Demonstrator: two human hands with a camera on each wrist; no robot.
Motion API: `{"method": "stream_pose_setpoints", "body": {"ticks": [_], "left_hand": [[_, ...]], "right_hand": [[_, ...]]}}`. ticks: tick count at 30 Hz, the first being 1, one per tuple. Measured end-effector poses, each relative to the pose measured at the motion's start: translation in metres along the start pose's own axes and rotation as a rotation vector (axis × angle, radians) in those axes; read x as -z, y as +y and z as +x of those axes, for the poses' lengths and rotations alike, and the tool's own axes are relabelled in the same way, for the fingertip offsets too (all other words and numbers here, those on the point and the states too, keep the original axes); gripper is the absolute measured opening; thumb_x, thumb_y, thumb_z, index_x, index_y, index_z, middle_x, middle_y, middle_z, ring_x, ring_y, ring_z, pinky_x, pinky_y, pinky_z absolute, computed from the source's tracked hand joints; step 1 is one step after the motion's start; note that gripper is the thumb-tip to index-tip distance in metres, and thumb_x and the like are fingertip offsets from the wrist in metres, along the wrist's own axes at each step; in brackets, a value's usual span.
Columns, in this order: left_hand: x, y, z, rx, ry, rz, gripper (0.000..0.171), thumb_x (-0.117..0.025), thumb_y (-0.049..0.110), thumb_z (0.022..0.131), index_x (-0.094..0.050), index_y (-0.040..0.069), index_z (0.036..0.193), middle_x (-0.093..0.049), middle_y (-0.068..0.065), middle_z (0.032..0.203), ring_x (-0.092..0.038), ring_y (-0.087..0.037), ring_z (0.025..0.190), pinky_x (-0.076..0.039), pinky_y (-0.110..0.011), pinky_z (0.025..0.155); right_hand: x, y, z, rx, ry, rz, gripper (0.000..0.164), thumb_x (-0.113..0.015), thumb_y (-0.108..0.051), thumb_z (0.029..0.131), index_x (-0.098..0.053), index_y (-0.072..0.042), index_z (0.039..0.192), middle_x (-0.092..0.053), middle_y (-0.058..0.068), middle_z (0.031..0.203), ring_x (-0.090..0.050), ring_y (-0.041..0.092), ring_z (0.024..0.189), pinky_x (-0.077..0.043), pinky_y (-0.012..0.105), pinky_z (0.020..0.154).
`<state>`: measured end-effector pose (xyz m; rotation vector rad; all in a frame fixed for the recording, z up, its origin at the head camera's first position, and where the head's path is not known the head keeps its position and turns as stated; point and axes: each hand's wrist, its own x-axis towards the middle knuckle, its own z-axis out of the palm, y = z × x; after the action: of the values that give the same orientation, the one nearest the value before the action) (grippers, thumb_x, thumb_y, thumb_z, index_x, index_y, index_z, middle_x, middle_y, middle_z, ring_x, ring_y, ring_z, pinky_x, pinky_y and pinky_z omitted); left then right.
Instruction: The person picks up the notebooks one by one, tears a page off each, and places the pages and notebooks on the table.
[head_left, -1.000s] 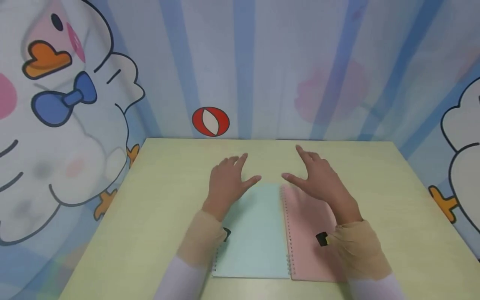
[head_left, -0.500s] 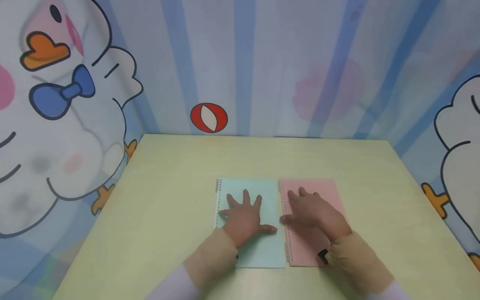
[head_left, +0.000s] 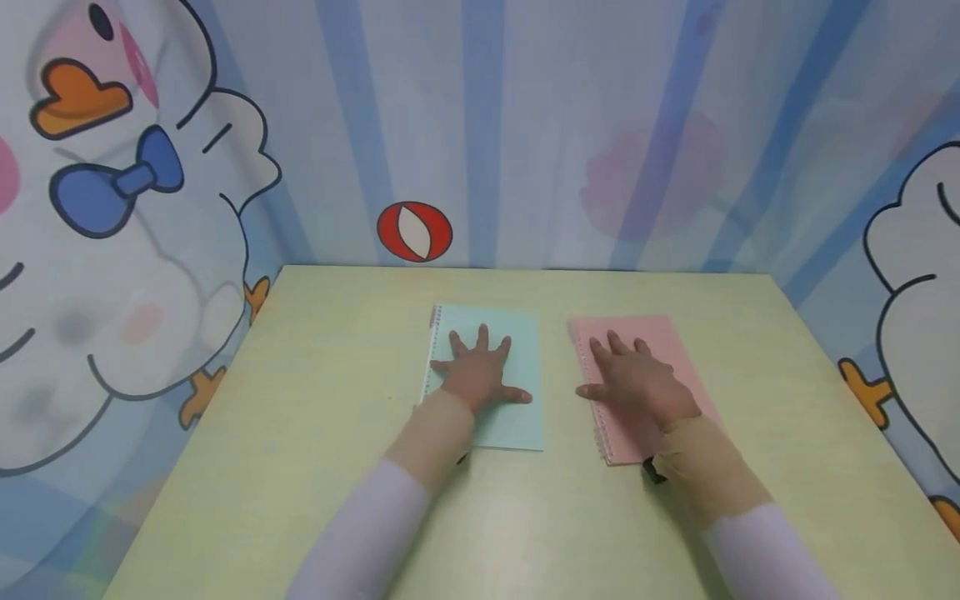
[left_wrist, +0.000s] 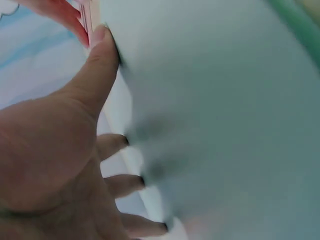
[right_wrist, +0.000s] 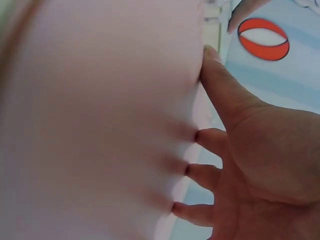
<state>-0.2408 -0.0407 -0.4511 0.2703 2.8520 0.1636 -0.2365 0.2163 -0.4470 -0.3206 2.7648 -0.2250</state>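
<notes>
A mint-green spiral notebook [head_left: 513, 429] lies flat on the table, its coil along the left side. My left hand [head_left: 476, 377] rests on it with fingers spread wide, and in the left wrist view the fingertips press on the green cover [left_wrist: 225, 120]. To the right lies a pink spiral notebook [head_left: 622, 433], slightly slanted, coil also on its left. My right hand [head_left: 637, 383] is spread on its cover, the thumb reaching to the coil edge. In the right wrist view the fingertips touch the pink cover [right_wrist: 100, 125], with the palm raised above it.
The pale yellow table [head_left: 337, 350] surrounds both notebooks, and a strip of its surface shows between them. A cartoon-printed backdrop [head_left: 555, 133] stands along the back and sides, with a red ball picture [head_left: 415, 232] just above the table's far edge.
Both hands came down from the air onto the notebooks. The notebooks then slid away from me toward the far edge and moved apart, widening the gap between them.
</notes>
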Motion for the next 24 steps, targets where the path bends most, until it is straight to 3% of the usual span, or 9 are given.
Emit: {"method": "stream_pose_setpoints", "body": {"ticks": [8, 18, 21, 24], "left_hand": [[0.011, -0.006, 0.013, 0.01, 0.011, 0.038, 0.105, -0.067, 0.077, 0.079, -0.024, 0.03, 0.162, -0.015, -0.013, 0.17, -0.011, -0.057, 0.147, -0.037, -0.079, 0.099], [0.006, -0.005, 0.016, 0.025, -0.022, -0.013, 0.104, -0.068, 0.075, 0.08, -0.023, 0.03, 0.163, -0.01, -0.015, 0.17, -0.006, -0.056, 0.148, -0.03, -0.082, 0.102], [0.007, -0.001, 0.012, 0.036, -0.009, -0.011, 0.095, -0.065, 0.071, 0.085, -0.028, 0.028, 0.161, -0.013, -0.017, 0.169, -0.008, -0.055, 0.148, -0.027, -0.082, 0.103], [0.007, 0.009, 0.01, 0.051, 0.058, 0.024, 0.077, -0.061, 0.062, 0.093, -0.041, 0.021, 0.156, -0.029, -0.022, 0.163, -0.021, -0.058, 0.143, -0.03, -0.081, 0.102]], "right_hand": [[0.014, 0.014, 0.022, -0.013, 0.015, -0.005, 0.092, -0.055, -0.062, 0.098, -0.014, -0.013, 0.164, -0.005, 0.022, 0.169, -0.004, 0.056, 0.147, -0.021, 0.078, 0.11], [0.015, 0.026, 0.04, 0.014, -0.02, -0.013, 0.094, -0.055, -0.06, 0.099, -0.011, -0.007, 0.163, -0.001, 0.029, 0.167, -0.003, 0.062, 0.144, -0.02, 0.079, 0.11], [0.014, 0.024, 0.04, 0.013, -0.004, 0.01, 0.094, -0.055, -0.06, 0.099, -0.011, -0.006, 0.163, -0.001, 0.029, 0.167, -0.003, 0.062, 0.144, -0.019, 0.079, 0.11], [0.011, 0.02, 0.038, 0.017, 0.042, 0.041, 0.092, -0.055, -0.057, 0.1, -0.011, -0.006, 0.163, 0.002, 0.029, 0.167, 0.0, 0.06, 0.145, -0.016, 0.08, 0.11]]}}
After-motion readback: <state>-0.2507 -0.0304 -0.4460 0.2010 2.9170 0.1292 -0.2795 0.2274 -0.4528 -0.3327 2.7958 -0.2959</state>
